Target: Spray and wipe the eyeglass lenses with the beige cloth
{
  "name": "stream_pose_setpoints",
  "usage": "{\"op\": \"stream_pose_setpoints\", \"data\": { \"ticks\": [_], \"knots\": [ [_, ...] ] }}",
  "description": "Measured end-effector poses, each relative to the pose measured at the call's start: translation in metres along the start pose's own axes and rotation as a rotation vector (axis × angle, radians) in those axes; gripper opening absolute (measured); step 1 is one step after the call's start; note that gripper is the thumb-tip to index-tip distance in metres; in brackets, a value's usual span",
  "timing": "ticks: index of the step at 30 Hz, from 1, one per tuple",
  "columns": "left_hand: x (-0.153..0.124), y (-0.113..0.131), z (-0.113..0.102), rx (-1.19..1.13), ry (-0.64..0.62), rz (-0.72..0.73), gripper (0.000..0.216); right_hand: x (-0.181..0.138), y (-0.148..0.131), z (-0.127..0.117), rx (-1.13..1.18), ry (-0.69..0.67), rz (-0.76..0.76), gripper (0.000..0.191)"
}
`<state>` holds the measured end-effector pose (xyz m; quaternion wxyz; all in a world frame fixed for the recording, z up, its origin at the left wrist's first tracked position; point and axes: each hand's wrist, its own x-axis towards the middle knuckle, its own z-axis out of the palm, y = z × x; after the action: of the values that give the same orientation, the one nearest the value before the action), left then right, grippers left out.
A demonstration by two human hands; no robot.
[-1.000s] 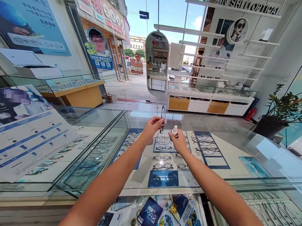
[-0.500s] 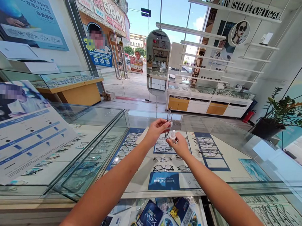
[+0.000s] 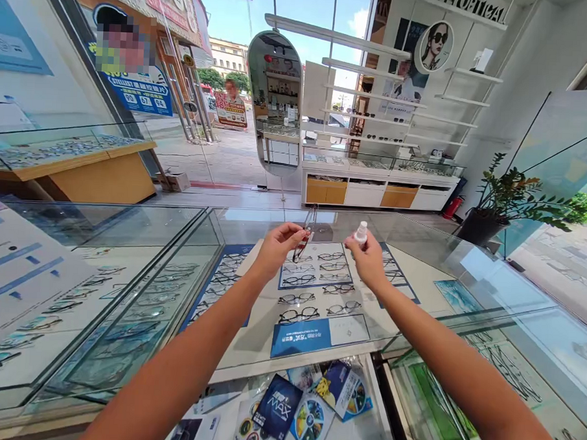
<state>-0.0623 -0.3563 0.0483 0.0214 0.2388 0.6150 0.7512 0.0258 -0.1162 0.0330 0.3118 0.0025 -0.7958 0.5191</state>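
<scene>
My left hand (image 3: 279, 246) pinches a pair of eyeglasses (image 3: 303, 246), held edge-on above the glass counter (image 3: 254, 226). In my right hand (image 3: 368, 261) is a small white spray bottle (image 3: 361, 232), upright, its nozzle rising above the fingers. A gap separates the bottle from the glasses. Beneath both hands, several pairs of eyeglasses (image 3: 296, 313) lie in rows under the glass on white and blue display boards.
Below the counter a pulled-out drawer (image 3: 382, 405) holds leaflets and packets, among them a dark blue packet (image 3: 278, 407). A printed sign (image 3: 19, 266) leans at left. Beyond stand an oval mirror (image 3: 274, 102), shelves and a potted plant (image 3: 511, 203).
My right hand with the bottle has moved right, away from the glasses. My left hand still holds the glasses. The camera view has turned to the right.
</scene>
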Motion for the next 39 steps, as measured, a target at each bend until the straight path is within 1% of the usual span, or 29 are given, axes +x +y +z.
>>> {"op": "stream_pose_setpoints", "data": {
  "ticks": [2, 3, 5, 7, 8, 9, 11, 13, 15, 17, 19, 22, 24, 26, 27, 28, 29, 30, 31, 32, 33, 34, 35, 36, 37, 38, 39],
  "knots": [
    [-0.002, -0.004, 0.005, 0.091, -0.038, 0.047, 0.047, -0.005, 0.016, -0.056, -0.061, 0.114, -0.016, 0.021],
    [-0.004, -0.007, 0.009, 0.148, -0.058, 0.068, 0.046, -0.010, 0.027, -0.085, -0.115, 0.164, 0.009, 0.020],
    [-0.006, -0.010, 0.023, 0.267, -0.101, 0.101, 0.041, -0.023, 0.053, -0.135, -0.226, 0.286, 0.110, 0.021],
    [-0.007, -0.011, 0.044, 0.380, -0.171, 0.136, 0.035, -0.032, 0.078, -0.171, -0.338, 0.389, 0.189, 0.025],
    [-0.009, -0.011, 0.057, 0.432, -0.222, 0.159, 0.032, -0.033, 0.088, -0.182, -0.372, 0.441, 0.219, 0.025],
    [-0.010, -0.010, 0.072, 0.485, -0.283, 0.183, 0.029, -0.032, 0.096, -0.190, -0.393, 0.492, 0.239, 0.025],
    [-0.016, -0.008, 0.105, 0.600, -0.415, 0.229, 0.024, -0.027, 0.108, -0.196, -0.422, 0.541, 0.267, 0.023],
    [-0.025, -0.008, 0.139, 0.734, -0.535, 0.273, 0.020, -0.022, 0.115, -0.197, -0.433, 0.532, 0.289, 0.022],
    [-0.034, -0.013, 0.167, 0.867, -0.628, 0.321, 0.017, -0.019, 0.120, -0.196, -0.429, 0.513, 0.311, 0.022],
    [-0.040, -0.023, 0.188, 0.975, -0.679, 0.370, 0.017, -0.019, 0.123, -0.196, -0.423, 0.510, 0.328, 0.023],
    [-0.041, -0.036, 0.198, 1.057, -0.679, 0.401, 0.017, -0.020, 0.124, -0.197, -0.423, 0.516, 0.335, 0.024],
    [-0.035, -0.049, 0.204, 1.134, -0.641, 0.402, 0.018, -0.020, 0.122, -0.197, -0.424, 0.520, 0.335, 0.026],
    [-0.035, -0.047, 0.206, 1.139, -0.597, 0.376, 0.017, -0.020, 0.121, -0.197, -0.428, 0.521, 0.332, 0.026],
    [-0.051, -0.037, 0.207, 1.087, -0.496, 0.368, 0.011, -0.018, 0.121, -0.197, -0.423, 0.516, 0.331, 0.024],
    [-0.066, -0.031, 0.207, 1.035, -0.459, 0.376, 0.010, -0.018, 0.122, -0.197, -0.420, 0.513, 0.330, 0.023],
    [-0.087, -0.026, 0.206, 0.967, -0.454, 0.394, 0.013, -0.017, 0.122, -0.197, -0.416, 0.511, 0.328, 0.022],
    [-0.112, -0.022, 0.204, 0.885, -0.538, 0.409, 0.015, -0.017, 0.122, -0.197, -0.414, 0.511, 0.323, 0.022],
    [-0.138, -0.022, 0.200, 0.784, -0.708, 0.392, 0.017, -0.017, 0.123, -0.198, -0.415, 0.515, 0.318, 0.023],
    [-0.163, -0.026, 0.194, 0.681, -0.871, 0.330, 0.021, -0.016, 0.123, -0.198, -0.418, 0.519, 0.314, 0.024],
    [-0.185, -0.033, 0.187, 0.608, -0.966, 0.234, 0.024, -0.016, 0.123, -0.198, -0.421, 0.522, 0.312, 0.025],
    [-0.200, -0.045, 0.179, 0.578, -0.985, 0.131, 0.027, -0.016, 0.123, -0.197, -0.420, 0.521, 0.313, 0.025],
    [-0.208, -0.060, 0.170, 0.595, -0.944, 0.054, 0.030, -0.016, 0.123, -0.197, -0.419, 0.518, 0.317, 0.024],
    [-0.206, -0.077, 0.161, 0.641, -0.877, 0.010, 0.033, -0.015, 0.123, -0.197, -0.416, 0.514, 0.323, 0.024],
    [-0.197, -0.094, 0.153, 0.726, -0.772, -0.002, 0.034, -0.015, 0.123, -0.197, -0.412, 0.512, 0.328, 0.024],
    [-0.180, -0.112, 0.146, 0.849, -0.634, -0.001, 0.032, -0.015, 0.124, -0.197, -0.404, 0.511, 0.334, 0.024],
    [-0.160, -0.128, 0.141, 0.981, -0.545, 0.011, 0.026, -0.015, 0.124, -0.197, -0.394, 0.512, 0.341, 0.024],
    [-0.137, -0.143, 0.137, 1.102, -0.492, 0.017, 0.022, -0.015, 0.125, -0.197, -0.382, 0.515, 0.350, 0.024]
  ]
}}
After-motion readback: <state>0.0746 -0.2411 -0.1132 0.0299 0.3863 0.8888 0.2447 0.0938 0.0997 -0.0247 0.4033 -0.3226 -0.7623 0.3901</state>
